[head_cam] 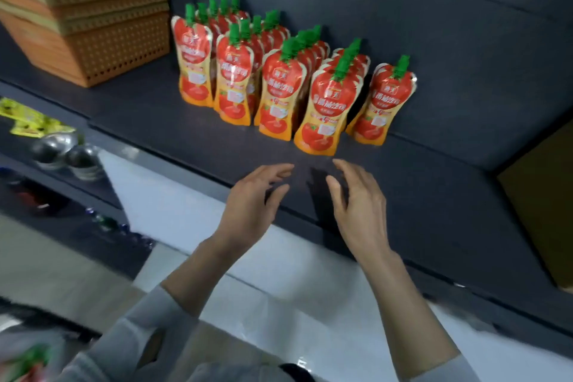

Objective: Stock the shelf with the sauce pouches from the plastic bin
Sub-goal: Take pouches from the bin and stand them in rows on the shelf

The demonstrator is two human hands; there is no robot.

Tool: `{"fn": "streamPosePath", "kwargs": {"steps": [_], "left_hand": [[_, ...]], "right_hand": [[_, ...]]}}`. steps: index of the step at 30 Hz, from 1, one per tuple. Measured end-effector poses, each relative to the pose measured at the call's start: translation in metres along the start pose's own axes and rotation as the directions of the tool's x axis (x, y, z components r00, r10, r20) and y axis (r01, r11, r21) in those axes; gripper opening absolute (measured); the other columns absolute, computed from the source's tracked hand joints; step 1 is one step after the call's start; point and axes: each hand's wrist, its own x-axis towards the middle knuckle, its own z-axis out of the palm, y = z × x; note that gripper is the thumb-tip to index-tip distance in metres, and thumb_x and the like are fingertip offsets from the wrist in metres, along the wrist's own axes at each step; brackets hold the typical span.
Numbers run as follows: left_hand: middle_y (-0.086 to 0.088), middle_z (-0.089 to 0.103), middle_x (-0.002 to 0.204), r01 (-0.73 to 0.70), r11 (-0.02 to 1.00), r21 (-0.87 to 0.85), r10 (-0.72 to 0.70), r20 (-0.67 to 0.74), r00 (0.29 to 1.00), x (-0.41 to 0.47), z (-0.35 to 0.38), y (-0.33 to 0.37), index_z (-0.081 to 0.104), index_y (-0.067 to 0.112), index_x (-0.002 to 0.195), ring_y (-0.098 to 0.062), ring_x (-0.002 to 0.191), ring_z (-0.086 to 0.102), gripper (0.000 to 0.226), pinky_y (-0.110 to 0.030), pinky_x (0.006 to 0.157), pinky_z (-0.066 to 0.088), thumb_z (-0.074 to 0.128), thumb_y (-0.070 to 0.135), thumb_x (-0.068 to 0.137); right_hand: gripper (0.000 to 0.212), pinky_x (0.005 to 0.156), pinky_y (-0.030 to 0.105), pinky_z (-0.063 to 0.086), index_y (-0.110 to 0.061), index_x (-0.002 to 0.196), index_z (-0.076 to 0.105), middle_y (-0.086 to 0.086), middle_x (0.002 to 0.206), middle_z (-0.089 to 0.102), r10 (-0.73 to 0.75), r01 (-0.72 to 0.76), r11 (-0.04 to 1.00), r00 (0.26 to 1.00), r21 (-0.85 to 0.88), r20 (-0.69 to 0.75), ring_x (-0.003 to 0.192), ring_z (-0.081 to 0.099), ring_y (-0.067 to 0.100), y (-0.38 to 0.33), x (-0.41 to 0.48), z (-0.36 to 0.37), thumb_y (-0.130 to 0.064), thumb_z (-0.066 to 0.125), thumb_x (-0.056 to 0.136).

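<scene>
In the head view, the sauce pouches [325, 112] stand upright on the dark shelf [155, 121] in five rows that run from the front toward the back panel. Their green spouts point up, so each long axis is vertical, and the printed faces look out toward the person. Both hands hover over the front lip of the shelf, just short of the front pouches. The left hand [257, 201] and the right hand [356, 201] face each other, palms inward, with a gap between them. Their fingers [279, 169] are loosely spread and gently curved, and they hold nothing. The pouches lie straight ahead of the fingertips, and the front pouch of the fourth row is nearest to both hands. The rightmost row [381, 102] looks shorter than the others and sits ahead and to the right of the right hand, so that hand seems better placed to fill it. A red and green blur [29, 361] at the lower left, below the left sleeve, may be more pouches. The bin itself cannot be made out, but if it is there, the left hand is the nearer one. Stacked orange perforated baskets [93, 25] stand at the left end of the shelf, well apart from the pouches.
</scene>
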Motion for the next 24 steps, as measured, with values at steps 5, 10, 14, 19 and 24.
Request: {"fn": "streamPosePath", "kwargs": {"steps": [5, 10, 14, 19, 24], "left_hand": [[0.014, 0.067, 0.111, 0.202, 0.979, -0.016, -0.203, -0.121, 0.972, -0.086, -0.089, -0.05, 0.064, 0.027, 0.118, 0.001, 0.101, 0.062, 0.031, -0.018, 0.088, 0.05, 0.059, 0.012, 0.092], [0.013, 0.066, 0.111, 0.434, 0.901, 0.03, -0.414, -0.243, 0.877, -0.199, -0.163, -0.121, 0.065, 0.024, 0.114, -0.001, 0.095, 0.063, 0.027, -0.005, 0.081, 0.045, 0.062, 0.01, 0.091], [0.005, 0.067, 0.107, 0.663, 0.744, 0.081, -0.611, -0.32, 0.724, -0.302, -0.2, -0.176, 0.065, 0.019, 0.115, -0.006, 0.087, 0.065, 0.027, -0.017, 0.077, 0.051, 0.065, 0.013, 0.088], [-0.008, 0.059, 0.125, 0.896, 0.443, 0.029, -0.83, -0.366, 0.422, -0.399, -0.213, -0.227, 0.051, 0.016, 0.132, -0.029, 0.105, 0.062, 0.05, -0.042, 0.084, 0.052, 0.069, 0.022, 0.086], [-0.01, 0.046, 0.143, 0.974, 0.224, 0.011, -0.922, -0.323, 0.216, -0.435, -0.211, -0.293, 0.036, 0.015, 0.145, -0.03, 0.118, 0.055, 0.065, -0.042, 0.092, 0.046, 0.065, 0.03, 0.089]], "right_hand": [[0.033, 0.093, 0.027, 0.042, -0.008, 0.125, 0.065, 0.006, 0.12, 0.068, -0.043, 0.034, 0.994, 0.995, 0.1, 0.093, 0.107, 0.061, 0.025, -0.09, -0.065, 0.051, -0.026, 0.051, 0.101], [0.039, 0.089, 0.032, 0.05, -0.011, 0.124, 0.065, 0.004, 0.116, 0.069, -0.095, 0.026, 0.976, 0.945, 0.217, 0.312, 0.102, 0.064, 0.024, -0.173, -0.139, 0.122, -0.034, 0.045, 0.101], [0.038, 0.089, 0.03, 0.051, -0.012, 0.123, 0.065, 0.002, 0.115, 0.069, -0.199, 0.028, 0.95, 0.823, 0.312, 0.531, 0.102, 0.064, 0.02, -0.231, -0.199, 0.188, -0.035, 0.045, 0.101], [0.036, 0.098, 0.023, 0.045, -0.016, 0.134, 0.056, 0.0, 0.126, 0.063, -0.288, 0.014, 0.946, 0.499, 0.325, 0.818, 0.113, 0.06, 0.016, -0.286, -0.249, 0.275, -0.03, 0.055, 0.1], [0.047, 0.099, 0.033, 0.051, -0.018, 0.144, 0.044, 0.0, 0.132, 0.06, -0.263, 0.028, 0.964, 0.212, 0.263, 0.941, 0.121, 0.059, 0.017, -0.325, -0.288, 0.377, -0.028, 0.056, 0.1]]}}
